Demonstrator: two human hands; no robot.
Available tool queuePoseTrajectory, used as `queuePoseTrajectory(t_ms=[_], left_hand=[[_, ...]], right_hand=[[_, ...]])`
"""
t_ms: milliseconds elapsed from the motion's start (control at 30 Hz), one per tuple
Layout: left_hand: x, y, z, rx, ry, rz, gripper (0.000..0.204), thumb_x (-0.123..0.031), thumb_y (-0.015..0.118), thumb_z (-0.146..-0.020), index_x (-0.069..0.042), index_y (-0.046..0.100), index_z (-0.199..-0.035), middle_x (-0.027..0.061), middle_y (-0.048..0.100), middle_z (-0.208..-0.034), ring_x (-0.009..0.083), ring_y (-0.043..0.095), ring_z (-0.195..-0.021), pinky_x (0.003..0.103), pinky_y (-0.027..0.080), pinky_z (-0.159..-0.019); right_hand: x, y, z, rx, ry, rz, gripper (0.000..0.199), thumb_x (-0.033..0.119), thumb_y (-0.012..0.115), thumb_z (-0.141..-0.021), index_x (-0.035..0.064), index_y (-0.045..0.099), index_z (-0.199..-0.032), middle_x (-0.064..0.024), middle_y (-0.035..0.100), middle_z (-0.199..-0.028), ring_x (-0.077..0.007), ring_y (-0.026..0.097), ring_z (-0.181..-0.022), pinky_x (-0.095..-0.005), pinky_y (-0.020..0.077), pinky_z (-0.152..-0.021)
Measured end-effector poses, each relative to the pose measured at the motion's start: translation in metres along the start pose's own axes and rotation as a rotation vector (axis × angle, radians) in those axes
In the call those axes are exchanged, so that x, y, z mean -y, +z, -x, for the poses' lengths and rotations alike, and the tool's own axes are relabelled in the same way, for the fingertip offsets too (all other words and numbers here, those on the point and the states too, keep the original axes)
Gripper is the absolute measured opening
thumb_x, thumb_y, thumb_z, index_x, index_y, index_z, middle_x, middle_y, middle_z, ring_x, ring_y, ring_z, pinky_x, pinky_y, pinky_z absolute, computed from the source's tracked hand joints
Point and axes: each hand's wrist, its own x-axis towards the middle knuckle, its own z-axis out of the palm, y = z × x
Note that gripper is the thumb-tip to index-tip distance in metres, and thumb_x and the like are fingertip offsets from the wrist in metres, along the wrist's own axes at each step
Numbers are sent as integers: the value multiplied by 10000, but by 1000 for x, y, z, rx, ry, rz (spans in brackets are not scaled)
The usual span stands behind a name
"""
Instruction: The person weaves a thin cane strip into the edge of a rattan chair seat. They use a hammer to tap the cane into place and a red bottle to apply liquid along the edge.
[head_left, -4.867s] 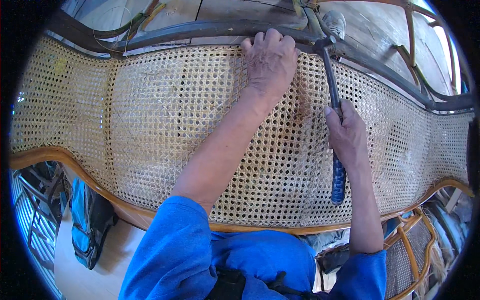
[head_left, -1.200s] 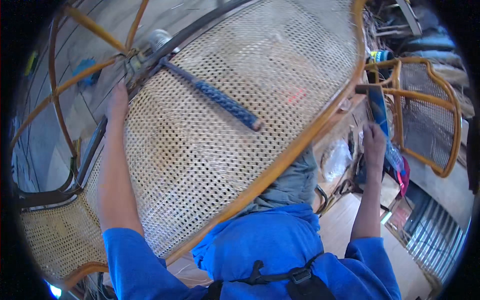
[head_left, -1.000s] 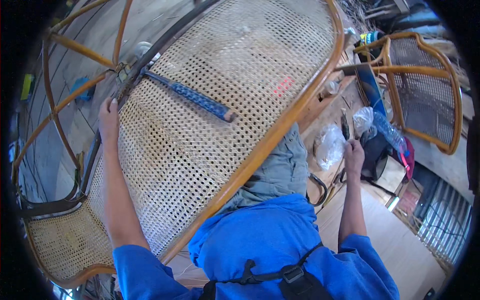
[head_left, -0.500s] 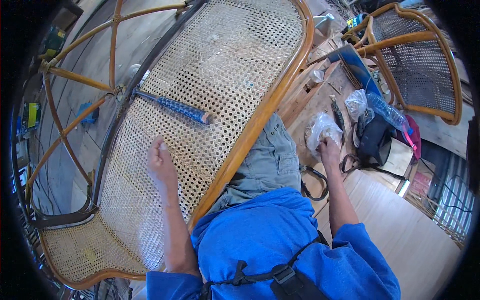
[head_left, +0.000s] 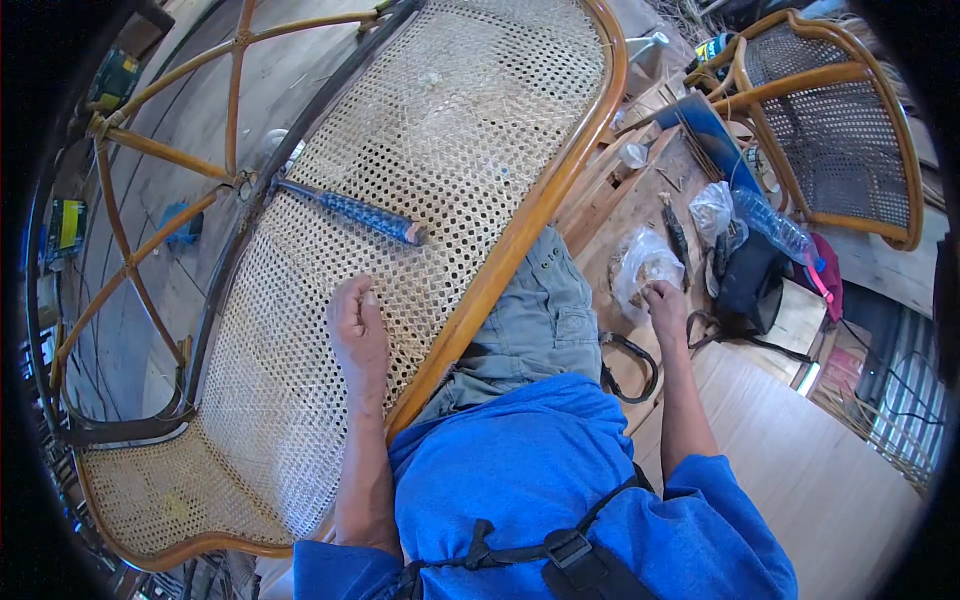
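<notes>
A large woven cane panel [head_left: 300,300] in a curved brown frame lies across my lap and to the left. My left hand [head_left: 358,325] is over it with the fingers curled in and the thumb against them; whatever may be inside is hidden. A hammer [head_left: 360,215] with a dark blue patterned grip rests on the weave beyond that hand. To the right, my right hand [head_left: 667,305] has its fingertips pinched at the near edge of a clear plastic bag [head_left: 640,258] with small brownish bits in it. I cannot make out what the fingertips hold.
Crossed rattan poles [head_left: 130,262] form an open frame on the left. On the right are another clear bag [head_left: 712,208], a plastic bottle [head_left: 770,225], a black pouch [head_left: 750,285] and a coiled dark strap [head_left: 632,368]. A smaller cane-backed chair [head_left: 840,130] stands far right.
My left hand has moved right over the cane weave, toward my lap. My right hand has drawn back slightly to the right and nearer me, from the middle of the bag to its edge.
</notes>
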Motion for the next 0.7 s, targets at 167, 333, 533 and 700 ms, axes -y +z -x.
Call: queuePoseTrajectory(t_ms=[167,333,533,700], left_hand=[[-17,2,2,-4,-52,37,214,-75,497,-920,8,595,-1091,137,602,-1132,245,561,-1069,335,420,-954],[-64,13,7,64,-5,389,209,-62,501,-922,4,602,-1092,130,610,-1121,225,565,-1056,331,424,-949],[-121,28,3,632,-328,1003,245,-155,463,-977,-9,595,-1122,50,620,-1012,101,557,-965,254,430,-889],[-111,21,-1,643,-306,1019,246,-195,496,-973,-22,586,-1123,24,615,-930,79,565,-828,234,467,-766]], right_hand=[[22,-27,15,70,175,-414,149,140,606,-859,-5,617,-891,-22,595,-708,-85,538,-520,-207,400,-440],[57,-55,31,73,153,-544,108,130,606,-869,25,605,-896,-19,580,-679,-75,518,-509,-201,379,-428],[184,-46,76,350,-24,-753,85,107,605,-876,34,609,-920,-16,591,-683,-74,535,-528,-198,395,-443],[245,16,96,504,-181,-848,137,104,620,-877,42,627,-999,-23,621,-725,-83,559,-565,-207,419,-489]])
